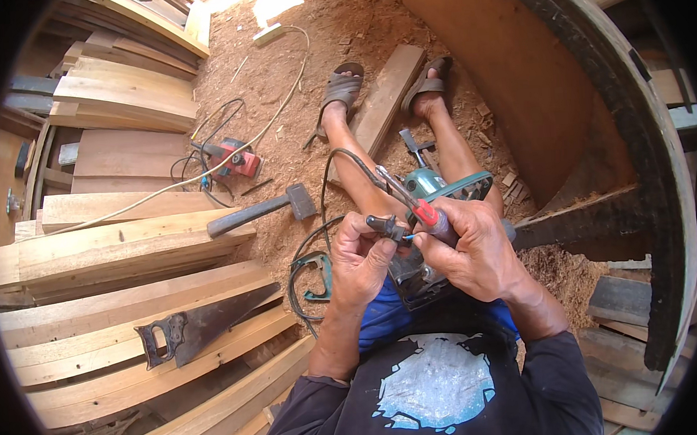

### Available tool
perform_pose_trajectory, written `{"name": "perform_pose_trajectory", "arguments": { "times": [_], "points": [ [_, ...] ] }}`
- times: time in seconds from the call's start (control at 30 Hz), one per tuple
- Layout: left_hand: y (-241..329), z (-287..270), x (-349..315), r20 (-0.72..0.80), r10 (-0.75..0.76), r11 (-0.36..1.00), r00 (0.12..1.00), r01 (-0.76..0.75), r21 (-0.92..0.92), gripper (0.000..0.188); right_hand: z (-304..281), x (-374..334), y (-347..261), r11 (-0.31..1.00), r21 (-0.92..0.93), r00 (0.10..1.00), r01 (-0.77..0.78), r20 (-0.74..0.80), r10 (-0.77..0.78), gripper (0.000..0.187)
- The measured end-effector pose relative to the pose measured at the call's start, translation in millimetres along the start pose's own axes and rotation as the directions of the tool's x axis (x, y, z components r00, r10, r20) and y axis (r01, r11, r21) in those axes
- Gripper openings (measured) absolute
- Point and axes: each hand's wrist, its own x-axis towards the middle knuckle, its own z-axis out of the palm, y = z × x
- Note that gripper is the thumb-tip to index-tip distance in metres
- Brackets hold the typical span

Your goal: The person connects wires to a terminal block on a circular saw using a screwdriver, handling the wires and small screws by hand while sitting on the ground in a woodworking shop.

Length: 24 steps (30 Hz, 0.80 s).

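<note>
Two hands work close together above the lap: the left hand (358, 260) pinches a small black part (384, 226) between thumb and fingers, while the right hand (478, 247) wraps a red-and-grey-handled tool (436, 220), probably a screwdriver, and its thumb and forefinger close on what looks like a blue wire (410, 236) at that part's end. Behind and below them a green power tool (425, 184) sits at the person's lap, partly hidden by the hands. Because the right hand does both jobs, its pinch could loosen as the handle shifts, and the wire might slip free or bend. A fumble by the left could drop the black part into the sawdust (283, 154), where something so small and dark would be hard to find. The metal shaft points up and away, so a careless turn of the wrist could knock it against the green housing. Parting the knees might let the power tool slide. Whether the black cord (293, 278) is live cannot be told; if it is, touching bare wire could shock.
</note>
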Motion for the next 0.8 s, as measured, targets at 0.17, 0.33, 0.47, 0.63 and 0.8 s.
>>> {"name": "perform_pose_trajectory", "arguments": {
  "times": [0.17,0.33,0.47,0.63,0.8],
  "points": [
    [-3,9,0,-0.065,0.042,0.996,0.997,-0.037,0.08,0.02,6,-1,5,0.986,-0.134,0.989,0.102,-0.09,-0.114,0.012],
    [-5,8,1,-0.03,0.074,0.991,0.997,-0.077,-0.109,0.023,15,-1,4,0.909,-0.328,0.934,0.258,-0.157,-0.322,0.015],
    [-7,12,0,-0.089,0.042,0.971,0.995,-0.062,-0.233,0.023,12,-3,-1,0.957,-0.23,0.972,0.176,-0.116,-0.206,0.016],
    [-1,13,-4,-0.132,0.101,0.995,0.986,-0.102,-0.001,0.022,7,-5,-4,0.998,-0.047,0.997,0.041,-0.066,-0.044,0.016],
    [-2,14,-4,0.024,0.268,0.948,0.963,-0.268,0.171,0.022,8,-9,-7,0.994,-0.071,0.995,0.084,-0.044,-0.087,0.017]
  ]
}}
